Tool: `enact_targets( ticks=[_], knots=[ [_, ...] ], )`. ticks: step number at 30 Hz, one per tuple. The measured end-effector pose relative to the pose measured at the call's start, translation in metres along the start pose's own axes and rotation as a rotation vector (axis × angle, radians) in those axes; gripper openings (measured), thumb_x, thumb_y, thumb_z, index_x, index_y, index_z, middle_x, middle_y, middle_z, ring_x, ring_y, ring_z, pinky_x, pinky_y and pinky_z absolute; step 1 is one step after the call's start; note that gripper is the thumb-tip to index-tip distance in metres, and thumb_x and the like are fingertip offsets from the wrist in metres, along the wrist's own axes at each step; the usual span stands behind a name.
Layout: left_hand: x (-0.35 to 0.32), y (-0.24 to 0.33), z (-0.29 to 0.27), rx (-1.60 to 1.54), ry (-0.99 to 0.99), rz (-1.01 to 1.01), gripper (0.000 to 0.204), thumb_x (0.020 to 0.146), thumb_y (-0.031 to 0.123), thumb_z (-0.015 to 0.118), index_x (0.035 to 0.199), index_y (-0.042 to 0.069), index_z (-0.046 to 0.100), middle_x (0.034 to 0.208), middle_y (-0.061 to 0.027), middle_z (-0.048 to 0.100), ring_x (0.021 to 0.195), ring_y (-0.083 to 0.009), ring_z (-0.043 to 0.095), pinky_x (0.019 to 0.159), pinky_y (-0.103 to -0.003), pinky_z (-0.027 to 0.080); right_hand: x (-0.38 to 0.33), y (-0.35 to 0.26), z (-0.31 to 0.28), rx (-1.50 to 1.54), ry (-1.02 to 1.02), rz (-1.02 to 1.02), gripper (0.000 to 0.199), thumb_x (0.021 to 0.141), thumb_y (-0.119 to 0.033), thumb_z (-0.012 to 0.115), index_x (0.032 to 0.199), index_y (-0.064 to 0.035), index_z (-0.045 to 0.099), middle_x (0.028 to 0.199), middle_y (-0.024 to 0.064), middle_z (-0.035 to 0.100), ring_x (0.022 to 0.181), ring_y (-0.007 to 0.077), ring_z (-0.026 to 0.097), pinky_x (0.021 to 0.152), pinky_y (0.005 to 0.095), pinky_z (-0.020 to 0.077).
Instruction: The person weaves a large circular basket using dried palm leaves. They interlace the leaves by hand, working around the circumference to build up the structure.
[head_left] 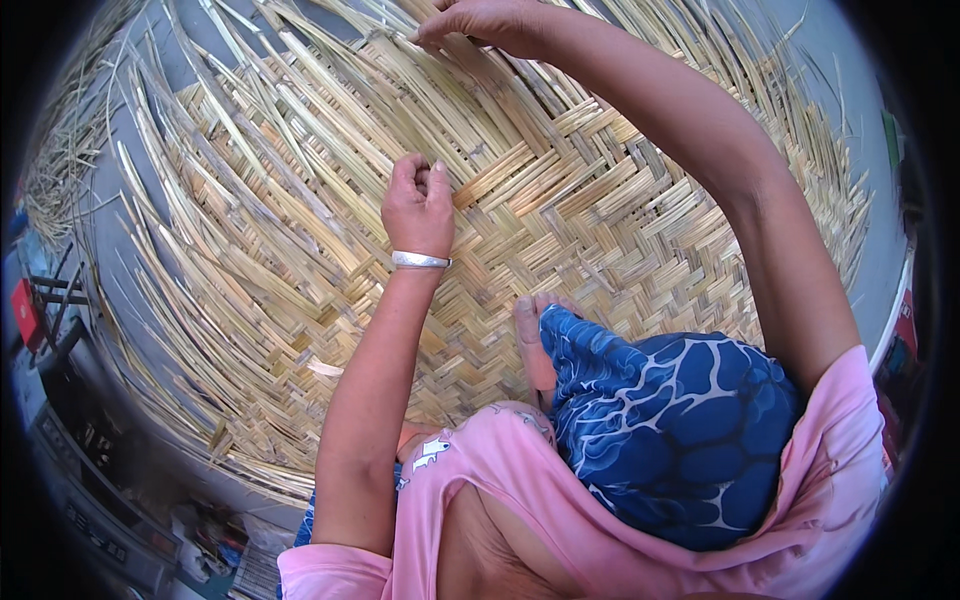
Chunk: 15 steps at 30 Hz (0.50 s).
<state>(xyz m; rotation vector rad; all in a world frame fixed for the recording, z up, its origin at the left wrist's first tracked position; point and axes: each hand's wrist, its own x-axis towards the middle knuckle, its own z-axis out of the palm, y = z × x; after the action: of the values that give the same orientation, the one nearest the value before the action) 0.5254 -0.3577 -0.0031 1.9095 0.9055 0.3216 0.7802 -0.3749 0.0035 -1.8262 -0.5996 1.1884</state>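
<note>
A large mat [640, 270] of flat straw-coloured strips, perhaps split reed or bamboo, lies under both of my hands. Its near part is woven in a zigzag pattern, while long loose strips [300, 150] fan out at the far and left sides. My left hand [418, 212], with a silver bracelet at the wrist, is closed just above the edge of the weave; whatever its curled fingers hold is hidden. Farther off, at the top of the view, my right hand [485, 22] is closed on several brownish strips [500, 85], its fingertips partly hidden.
My bare foot [530, 335] rests on the mat near my blue patterned trouser leg [670, 430]. A heap of dry strips [65, 170] lies on the grey floor [130, 235] at far left. A red object with dark legs [28, 313] stands at the left edge.
</note>
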Motion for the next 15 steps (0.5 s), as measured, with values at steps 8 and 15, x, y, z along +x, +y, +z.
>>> enact_targets(
  ticks=[8, 15],
  knots=[
    [-0.006, 0.002, -0.002, 0.198, -0.157, 0.412, 0.015, 0.085, 0.01, 0.062, 0.099, 0.006, 0.065, 0.081, -0.0093, 0.056, 0.073, -0.0227, 0.057, 0.067, -0.033, 0.047, -0.054, -0.003, -0.008, 0.627, -0.286, -0.048, 0.016, 0.083, -0.018, 0.067, 0.094, -0.0089, 0.06, 0.082, 0.0027, 0.061, 0.07, 0.0125, 0.057, 0.06, 0.0303, 0.0477],
    [0.0, -0.001, 0.002, 0.046, -0.171, 0.193, 0.014, 0.084, 0.011, 0.064, 0.096, 0.004, 0.065, 0.082, -0.0094, 0.058, 0.074, -0.0206, 0.059, 0.069, -0.031, 0.048, -0.092, 0.025, -0.012, 0.265, 0.186, -0.116, 0.015, 0.085, -0.015, 0.065, 0.097, -0.0057, 0.062, 0.091, 0.006, 0.067, 0.082, 0.016, 0.067, 0.075, 0.03, 0.053]
  ],
)
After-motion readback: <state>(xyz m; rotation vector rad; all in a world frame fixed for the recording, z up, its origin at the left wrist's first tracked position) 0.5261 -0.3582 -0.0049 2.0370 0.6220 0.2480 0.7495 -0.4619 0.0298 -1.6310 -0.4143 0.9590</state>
